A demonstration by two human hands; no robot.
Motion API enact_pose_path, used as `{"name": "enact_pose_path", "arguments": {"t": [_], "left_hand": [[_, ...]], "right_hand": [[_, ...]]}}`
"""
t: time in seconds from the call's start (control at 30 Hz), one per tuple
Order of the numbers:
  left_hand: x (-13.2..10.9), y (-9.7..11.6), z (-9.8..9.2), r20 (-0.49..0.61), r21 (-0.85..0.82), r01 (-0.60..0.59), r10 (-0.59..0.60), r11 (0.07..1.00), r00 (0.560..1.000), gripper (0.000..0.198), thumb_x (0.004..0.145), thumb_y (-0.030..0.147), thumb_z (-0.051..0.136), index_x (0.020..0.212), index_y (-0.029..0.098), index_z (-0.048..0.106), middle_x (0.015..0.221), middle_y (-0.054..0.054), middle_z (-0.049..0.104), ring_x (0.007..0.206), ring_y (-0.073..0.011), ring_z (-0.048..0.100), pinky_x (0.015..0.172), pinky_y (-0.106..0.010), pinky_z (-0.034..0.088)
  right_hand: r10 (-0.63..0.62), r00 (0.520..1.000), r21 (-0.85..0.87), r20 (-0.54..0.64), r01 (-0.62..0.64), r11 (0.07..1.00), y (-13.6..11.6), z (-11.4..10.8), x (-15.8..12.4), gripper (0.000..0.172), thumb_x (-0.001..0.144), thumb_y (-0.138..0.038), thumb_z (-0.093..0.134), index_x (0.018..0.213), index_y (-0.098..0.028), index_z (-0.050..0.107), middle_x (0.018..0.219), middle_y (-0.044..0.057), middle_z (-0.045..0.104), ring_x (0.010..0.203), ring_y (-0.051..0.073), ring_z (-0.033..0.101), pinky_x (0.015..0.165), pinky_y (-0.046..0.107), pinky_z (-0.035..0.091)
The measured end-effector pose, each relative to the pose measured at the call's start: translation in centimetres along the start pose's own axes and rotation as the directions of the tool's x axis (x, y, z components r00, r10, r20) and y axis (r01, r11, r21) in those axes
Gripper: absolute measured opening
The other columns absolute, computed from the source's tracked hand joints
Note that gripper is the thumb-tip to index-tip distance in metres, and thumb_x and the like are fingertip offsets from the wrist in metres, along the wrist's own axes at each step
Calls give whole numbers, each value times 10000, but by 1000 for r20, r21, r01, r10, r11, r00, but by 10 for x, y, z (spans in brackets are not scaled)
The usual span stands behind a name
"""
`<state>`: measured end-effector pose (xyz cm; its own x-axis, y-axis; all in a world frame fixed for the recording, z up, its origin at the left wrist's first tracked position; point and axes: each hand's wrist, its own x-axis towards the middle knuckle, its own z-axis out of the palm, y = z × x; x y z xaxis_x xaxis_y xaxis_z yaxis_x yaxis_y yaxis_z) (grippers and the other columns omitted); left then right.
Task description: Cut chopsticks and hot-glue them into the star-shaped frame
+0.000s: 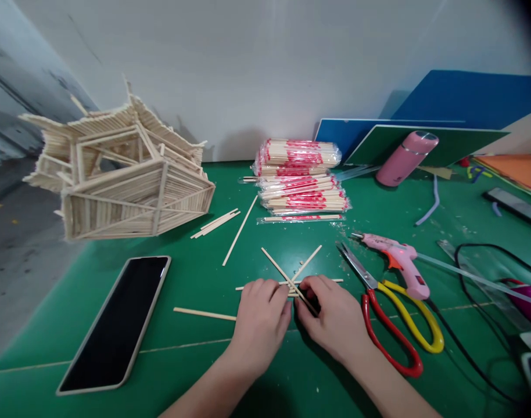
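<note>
My left hand [261, 316] and my right hand [330, 316] meet at the table's front middle, both with fingers curled onto a small cluster of crossed wooden sticks [291, 273] lying on the green mat [196, 348]. Thumbs and fingertips of both hands pinch the sticks where they cross. One stick [204, 314] lies loose just left of my left hand. A model building made of sticks [126, 174] stands at the back left.
A phone [117, 322] lies face up at the front left. Red-and-yellow scissors [391, 313] and a pink glue gun [400, 261] lie right of my hands. Packs of wrapped chopsticks [300, 180] are stacked behind. A pink bottle [405, 157] and coloured boards [444, 110] are at the back right.
</note>
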<state>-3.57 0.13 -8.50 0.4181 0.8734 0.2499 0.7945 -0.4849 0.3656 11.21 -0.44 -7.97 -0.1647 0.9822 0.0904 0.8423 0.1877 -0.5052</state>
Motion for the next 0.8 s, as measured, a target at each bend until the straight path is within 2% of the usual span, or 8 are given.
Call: {"name": "enact_pose_path", "arguments": {"t": [0.17,0.33,0.6,0.8], "left_hand": [[0,-1,1,9,-23,-28,29,999,1000,189,816,156,404,906,151,569,790,-53,559,731,-182,466,655,-334,373],[2,-2,2,28,12,-19,19,1000,999,189,826,166,396,807,156,584,747,-44,545,699,-175,455,627,-322,357],[4,-2,2,39,139,-139,135,980,990,187,821,141,398,848,151,583,714,-49,548,645,-177,435,574,-318,351],[3,-5,7,37,181,-193,189,964,981,190,829,149,386,829,143,576,702,-47,553,634,-179,434,573,-326,361]], "right_hand": [[-37,999,10,25,37,999,0,-6,1,194,767,-224,480,950,-207,542,805,23,580,743,160,539,645,242,390],[-87,993,1,74,87,996,3,-10,5,317,771,-221,480,1086,-232,511,842,18,590,741,151,550,628,227,394],[-110,989,-6,97,111,994,3,-9,9,234,800,-242,456,1006,-241,569,793,17,588,697,134,542,609,217,379],[-114,990,8,85,114,993,4,-7,8,241,800,-237,461,1010,-244,579,797,24,592,716,138,547,630,226,392]]}}
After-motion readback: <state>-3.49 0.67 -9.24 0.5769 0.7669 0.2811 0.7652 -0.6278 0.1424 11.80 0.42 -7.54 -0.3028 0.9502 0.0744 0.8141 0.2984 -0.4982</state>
